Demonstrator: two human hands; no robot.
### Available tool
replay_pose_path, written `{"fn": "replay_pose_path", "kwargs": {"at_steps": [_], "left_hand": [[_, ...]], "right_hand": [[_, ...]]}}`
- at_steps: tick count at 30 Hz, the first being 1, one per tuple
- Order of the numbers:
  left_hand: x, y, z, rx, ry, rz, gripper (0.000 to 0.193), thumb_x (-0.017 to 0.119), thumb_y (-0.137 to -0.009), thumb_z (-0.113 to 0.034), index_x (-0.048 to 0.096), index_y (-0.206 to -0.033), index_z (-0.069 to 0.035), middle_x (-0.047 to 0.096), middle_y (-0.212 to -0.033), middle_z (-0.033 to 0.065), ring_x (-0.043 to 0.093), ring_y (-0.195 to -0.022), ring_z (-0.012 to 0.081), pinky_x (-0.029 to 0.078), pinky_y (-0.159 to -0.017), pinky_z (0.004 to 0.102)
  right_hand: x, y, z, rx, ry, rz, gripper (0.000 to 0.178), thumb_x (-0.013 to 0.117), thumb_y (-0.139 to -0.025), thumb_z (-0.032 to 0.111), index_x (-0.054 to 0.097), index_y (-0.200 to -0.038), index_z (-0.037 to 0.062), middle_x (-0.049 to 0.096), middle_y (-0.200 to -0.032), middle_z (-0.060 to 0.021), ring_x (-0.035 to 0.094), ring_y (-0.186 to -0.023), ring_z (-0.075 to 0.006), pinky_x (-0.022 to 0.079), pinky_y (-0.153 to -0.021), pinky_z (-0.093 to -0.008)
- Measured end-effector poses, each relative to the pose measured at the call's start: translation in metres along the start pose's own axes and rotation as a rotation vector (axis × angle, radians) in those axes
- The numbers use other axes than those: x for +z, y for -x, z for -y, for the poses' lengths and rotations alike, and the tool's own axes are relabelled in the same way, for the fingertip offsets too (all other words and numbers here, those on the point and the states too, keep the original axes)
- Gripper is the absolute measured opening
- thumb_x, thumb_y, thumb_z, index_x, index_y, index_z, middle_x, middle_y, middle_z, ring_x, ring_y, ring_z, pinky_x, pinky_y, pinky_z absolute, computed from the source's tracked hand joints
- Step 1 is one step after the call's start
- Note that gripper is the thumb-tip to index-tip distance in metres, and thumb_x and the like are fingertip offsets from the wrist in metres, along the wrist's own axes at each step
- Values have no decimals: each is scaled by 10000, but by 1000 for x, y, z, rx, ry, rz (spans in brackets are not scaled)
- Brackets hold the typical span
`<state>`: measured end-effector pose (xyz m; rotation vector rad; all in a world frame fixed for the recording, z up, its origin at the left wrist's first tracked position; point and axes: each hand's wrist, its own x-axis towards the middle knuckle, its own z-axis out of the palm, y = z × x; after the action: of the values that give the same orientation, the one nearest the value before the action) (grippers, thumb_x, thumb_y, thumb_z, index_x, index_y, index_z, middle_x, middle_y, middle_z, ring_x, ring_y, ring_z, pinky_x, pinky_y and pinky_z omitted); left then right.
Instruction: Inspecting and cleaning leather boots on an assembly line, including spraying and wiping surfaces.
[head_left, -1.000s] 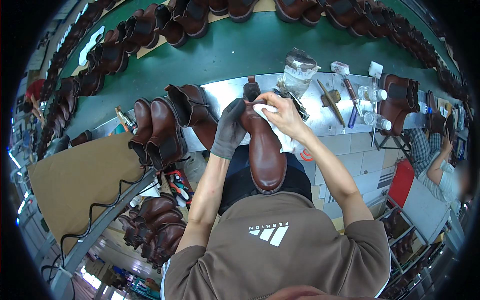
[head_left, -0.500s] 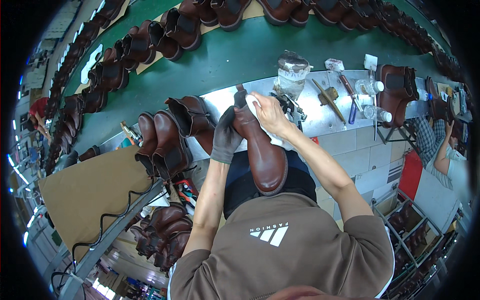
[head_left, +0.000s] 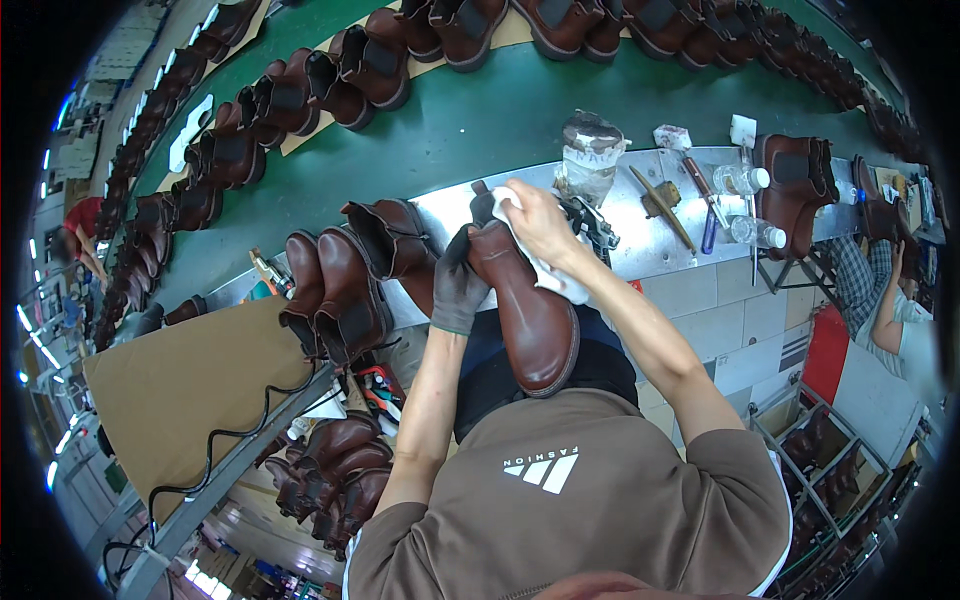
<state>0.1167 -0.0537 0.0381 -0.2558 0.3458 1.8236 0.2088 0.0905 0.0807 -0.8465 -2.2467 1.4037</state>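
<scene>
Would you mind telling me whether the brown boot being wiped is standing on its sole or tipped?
Tipped. The brown boot lies lengthwise toward the person, toe nearest the body, gripped by the gloved left hand while the right hand presses a white cloth on it.

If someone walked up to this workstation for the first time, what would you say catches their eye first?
Most striking is the brown boot at the centre, held by the gloved left hand while the bare right hand presses a white cloth against its shaft. Just to the left, several matching boots stand on the metal bench. Beyond it, a long curving row of boots rides a green conveyor belt.
</scene>
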Motion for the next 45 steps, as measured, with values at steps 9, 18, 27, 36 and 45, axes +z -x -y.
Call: {"fn": "replay_pose_path", "kwargs": {"at_steps": [9, 18, 27, 36, 45], "left_hand": [[-8, 3, -5, -16, 189, 111, 248, 404, -933, -147, 533, -1074, 10, 578, -1104, 160, 549, -1034, 240, 401, -960, 371], [-3, -8, 3, -90, 100, 112, 279, 399, -937, -146, 487, -1137, 27, 575, -1083, 122, 553, -1020, 220, 413, -948, 358], [5, -10, 11, -84, 7, 75, 274, 428, -928, -158, 501, -1126, 16, 583, -1067, 133, 574, -978, 214, 458, -889, 344], [16, -10, 5, -62, 29, 91, 280, 411, -930, -159, 498, -1135, 10, 580, -1084, 134, 569, -990, 225, 446, -912, 356], [41, -17, -7, 11, -90, 86, 272, 419, -931, -147, 506, -1133, 13, 583, -1080, 111, 557, -1015, 201, 413, -943, 344]], "right_hand": [[-186, 17, 16, 130, 570, -781, 175, 556, -803, 51, 615, -968, 54, 635, -844, -93, 599, -715, -172, 447, -643, -301], [-36, 21, 43, 122, -202, 306, 337, 714, -648, 111, 609, -954, 17, 589, -742, -43, 538, -683, -123, 430, -647, -279], [-19, 24, -12, 170, -722, 330, 308, 545, -783, 38, 608, -1083, 13, 623, -958, -16, 527, -844, -54, 408, -769, -202], [-60, 32, 2, 17, -205, -18, 245, 594, -807, 95, 635, -1042, 38, 638, -977, -82, 569, -903, -147, 444, -799, -276], [-120, 71, 23, 108, 241, -111, 968, 741, -683, 360, 190, -1394, 2, 250, -1404, -240, 270, -1298, -352, 229, -1059, -419]]}}
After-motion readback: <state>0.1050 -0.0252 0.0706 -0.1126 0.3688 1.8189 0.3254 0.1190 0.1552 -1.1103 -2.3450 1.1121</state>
